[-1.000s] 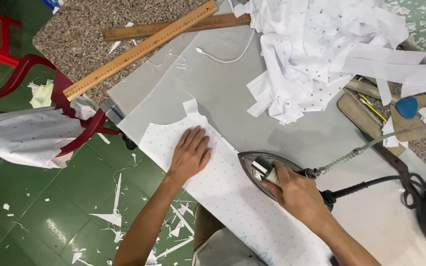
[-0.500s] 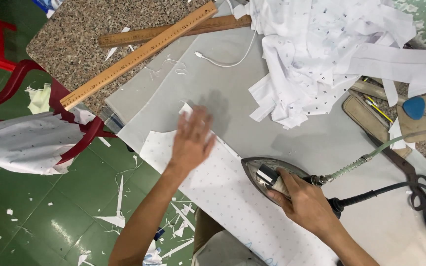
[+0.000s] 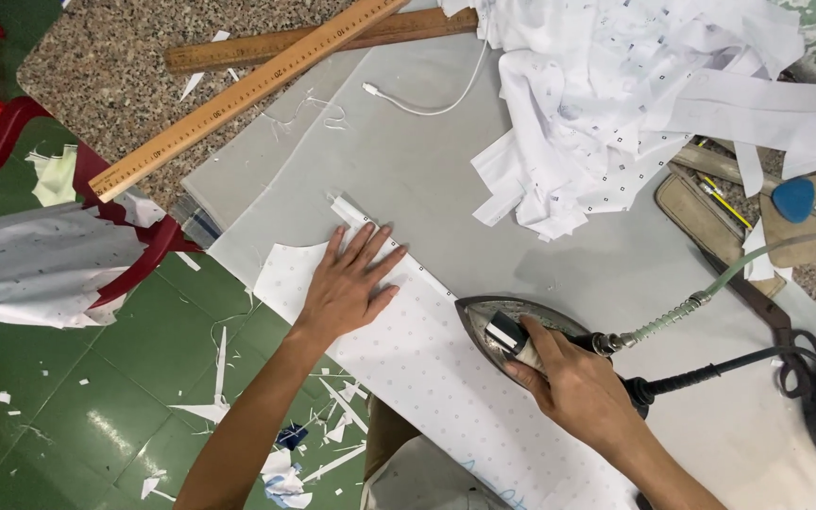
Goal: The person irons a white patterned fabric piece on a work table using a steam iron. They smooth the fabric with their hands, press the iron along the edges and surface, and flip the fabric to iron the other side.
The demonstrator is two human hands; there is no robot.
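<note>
Grey pressing pad [image 3: 408, 161] covers most of the table, under both hands; speckled granite top [image 3: 106, 85] shows beyond it, up-left of the L hand. Green tiled floor [image 3: 49, 406] w/ white scraps lies left of and below the L forearm. Big heap of white fabric offcuts [image 3: 635, 94], small dark print, sits above the R hand, well apart. White dotted fabric piece [image 3: 427, 368] runs diagonally under both hands, folded edge along its upper side, curved cutout at the end left of the L hand. Red plastic chair [image 3: 134, 264] w/ pale printed cloth [image 3: 30, 264] draped on it, left of the L hand. Two wooden rulers [image 3: 238, 94], crossed, up-left of the L hand. Steam iron [image 3: 512, 331] sits on the dotted fabric, tip pointing toward the L hand, near but not touching it; hose and black cord trail off to the right. Right hand [image 3: 578, 387] closed round the iron's handle. Left hand [image 3: 347, 283] flat, fingers spread, pressing the fabric at the folded edge. White cable [image 3: 427, 104] above the L hand. Blue tailor's chalk [image 3: 793, 200] far right of the iron, on a tan pouch.
</note>
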